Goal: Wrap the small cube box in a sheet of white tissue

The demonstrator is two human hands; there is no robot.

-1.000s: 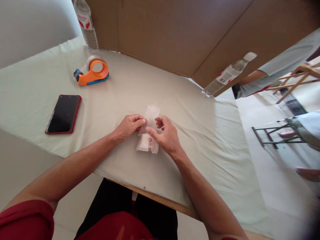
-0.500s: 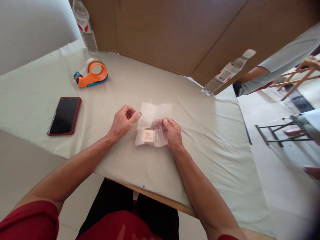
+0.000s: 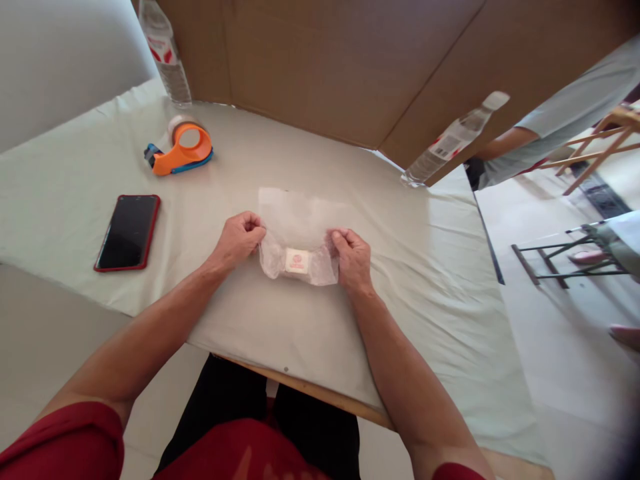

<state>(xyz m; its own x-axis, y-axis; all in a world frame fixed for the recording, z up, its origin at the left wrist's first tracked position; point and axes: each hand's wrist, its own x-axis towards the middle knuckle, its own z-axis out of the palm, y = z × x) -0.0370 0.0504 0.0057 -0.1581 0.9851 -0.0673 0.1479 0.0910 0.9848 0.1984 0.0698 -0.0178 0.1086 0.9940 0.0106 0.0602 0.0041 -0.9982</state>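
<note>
A sheet of clear bubble wrap (image 3: 295, 223) lies spread on the pale tablecloth (image 3: 280, 320) in front of me. A small white square item with a red mark (image 3: 297, 260) sits inside its near fold. My left hand (image 3: 237, 239) is closed and pinches the wrap's left edge. My right hand (image 3: 353, 257) is closed on the wrap's right edge. The two hands hold the wrap stretched between them over the small item.
An orange tape dispenser (image 3: 181, 148) and a dark phone in a red case (image 3: 128, 231) lie at the left. Two plastic water bottles (image 3: 164, 50) (image 3: 453, 141) stand against a large cardboard box (image 3: 350, 63). Another person's arm (image 3: 505, 143) and chairs (image 3: 565, 257) show at the right.
The wrap was bunched narrow between my hands; they have moved apart and spread it out flat, uncovering the small white item in the fold.
</note>
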